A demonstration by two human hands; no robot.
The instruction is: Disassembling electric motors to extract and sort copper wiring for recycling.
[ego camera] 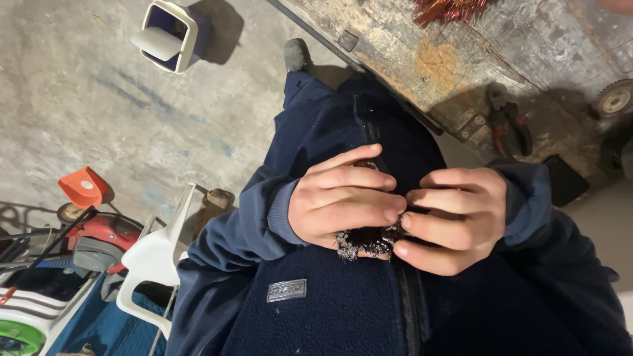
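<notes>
My left hand (343, 201) and my right hand (452, 221) meet in front of my dark blue fleece jacket (343, 310). Both curl around a small dark, crumbly clump with a shiny, wiry edge (369, 242), which shows below my left fingers. The fingertips of both hands touch over it, and most of the clump is hidden inside the hands. What the clump is made of cannot be told. Blue sleeves cover both wrists.
A worn wooden workbench (422, 46) runs along the top right, with red-handled pliers (511, 122), a bundle of copper wire (448, 8) and a small wheel (616, 99). On the concrete floor stand a blue-and-white container (173, 34), a white plastic chair (155, 257) and a red machine (99, 234).
</notes>
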